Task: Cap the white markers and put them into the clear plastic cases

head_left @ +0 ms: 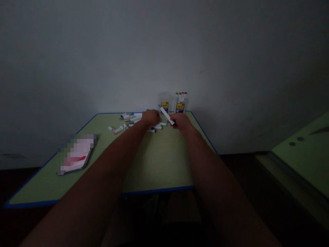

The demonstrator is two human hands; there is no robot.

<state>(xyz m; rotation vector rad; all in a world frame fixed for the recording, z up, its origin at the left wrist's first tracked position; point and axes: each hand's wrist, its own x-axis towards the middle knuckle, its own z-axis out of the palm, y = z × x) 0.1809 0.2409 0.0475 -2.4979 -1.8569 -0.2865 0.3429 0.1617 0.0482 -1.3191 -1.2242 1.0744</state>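
My right hand (182, 122) is closed around a white marker (167, 115), held at a slant with its grey, uncapped tip pointing up and left. My left hand (152, 117) is over a pile of white markers (135, 117), its fingers curled downward; whatever they hold is hidden. Several markers in the pile show bare tips, while a few marker ends (153, 130) with coloured tips stick out right of my left wrist. Small white caps (111, 128) lie at the pile's left.
Against the wall stand a clear plastic case (165, 104) with a yellow label and a second case (180, 107) holding several colour-capped markers. A blurred-out flat white-and-red item (77, 154) lies on the left of the green, blue-edged table (159, 164).
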